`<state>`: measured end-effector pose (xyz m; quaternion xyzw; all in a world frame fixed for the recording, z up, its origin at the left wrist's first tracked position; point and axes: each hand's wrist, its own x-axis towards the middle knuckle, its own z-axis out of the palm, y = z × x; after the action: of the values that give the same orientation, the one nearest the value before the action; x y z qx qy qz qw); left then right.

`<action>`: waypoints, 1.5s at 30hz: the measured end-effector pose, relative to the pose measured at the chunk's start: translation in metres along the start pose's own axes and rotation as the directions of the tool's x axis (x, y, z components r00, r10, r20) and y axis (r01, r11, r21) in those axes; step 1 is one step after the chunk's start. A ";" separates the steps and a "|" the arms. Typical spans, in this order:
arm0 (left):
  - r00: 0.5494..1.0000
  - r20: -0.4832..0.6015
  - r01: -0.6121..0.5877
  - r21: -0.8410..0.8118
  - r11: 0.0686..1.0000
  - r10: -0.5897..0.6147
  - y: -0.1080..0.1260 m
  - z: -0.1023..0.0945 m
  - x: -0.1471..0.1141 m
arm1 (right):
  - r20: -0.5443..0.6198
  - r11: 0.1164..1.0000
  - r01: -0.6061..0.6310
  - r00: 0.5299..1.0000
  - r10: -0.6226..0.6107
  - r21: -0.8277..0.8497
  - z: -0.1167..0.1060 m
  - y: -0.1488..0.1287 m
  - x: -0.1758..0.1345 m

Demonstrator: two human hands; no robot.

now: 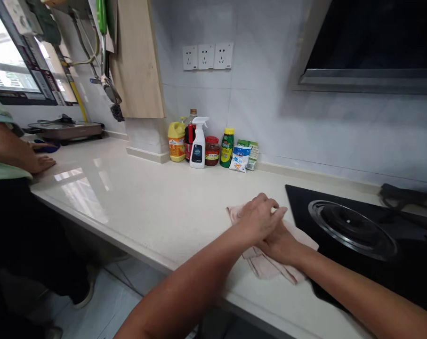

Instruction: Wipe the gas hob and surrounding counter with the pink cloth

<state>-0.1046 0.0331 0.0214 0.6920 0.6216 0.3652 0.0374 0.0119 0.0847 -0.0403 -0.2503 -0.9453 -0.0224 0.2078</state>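
Observation:
A pale pink cloth [266, 266] with darker edge lines lies spread and creased on the white countertop [146, 202], beside the black cooktop [343, 268]. My right hand [282, 245] presses down on the cloth, its fingers mostly covered. Across the back of it rests my left hand [257, 221], fingers bent a little and apart, with nothing held in them. The cloth sticks out around both hands and reaches the cooktop's left edge.
Along the wall stand a white spray bottle [198, 146], a yellow jug [177, 141], a red-lidded jar [212, 150], a green bottle [227, 148] and a white packet [240, 158]. At left, another person's hand [42, 163] rests on the counter near an electric pan [67, 129].

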 end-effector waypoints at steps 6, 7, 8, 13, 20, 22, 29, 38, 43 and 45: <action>0.968 0.235 0.077 0.040 0.996 -0.085 -0.013 -0.006 0.004 | 0.164 0.999 0.033 0.986 -0.033 0.005 -0.052 -0.050 -0.061; 0.959 0.272 0.060 0.053 0.997 -0.072 -0.015 -0.004 0.003 | 0.170 0.999 0.035 0.985 -0.035 0.003 -0.058 -0.055 -0.072; 0.950 0.309 0.037 0.060 0.998 -0.054 -0.016 -0.001 0.002 | 0.170 0.999 0.036 0.985 -0.035 -0.003 -0.063 -0.058 -0.084; 0.858 0.513 -0.086 0.099 0.991 0.023 -0.024 0.015 -0.009 | 0.087 0.987 -0.041 0.995 0.055 -0.158 -0.077 -0.042 -0.136; 0.812 0.583 -0.140 0.192 0.971 0.002 -0.022 0.013 -0.013 | -0.016 0.878 -0.352 0.930 0.367 -0.323 -0.082 0.018 -0.151; 0.812 0.583 -0.148 0.221 0.964 -0.009 -0.015 0.010 -0.015 | -0.011 0.850 -0.424 0.897 0.443 -0.312 -0.080 0.023 -0.140; 0.788 0.616 -0.197 0.289 0.937 -0.024 0.003 -0.030 -0.057 | 0.065 0.884 -0.430 0.892 0.448 -0.185 -0.073 0.015 -0.119; 0.990 0.144 -0.071 0.453 0.889 0.006 -0.098 -0.090 -0.123 | 0.015 0.958 -0.273 0.961 0.276 -0.087 -0.080 0.016 -0.178; 0.996 0.033 0.055 0.492 0.869 -0.082 -0.126 -0.100 -0.134 | -0.050 0.913 -0.387 0.922 0.384 -0.128 -0.084 0.041 -0.219; 0.992 0.025 0.097 0.475 0.875 -0.124 -0.120 -0.099 -0.135 | -0.086 0.891 -0.426 0.905 0.418 -0.155 -0.084 0.048 -0.228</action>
<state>-0.2541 -0.0995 -0.0295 0.6533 0.7291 0.1806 -0.0945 0.2470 0.0086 -0.0591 -0.4657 -0.8575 -0.0638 0.2093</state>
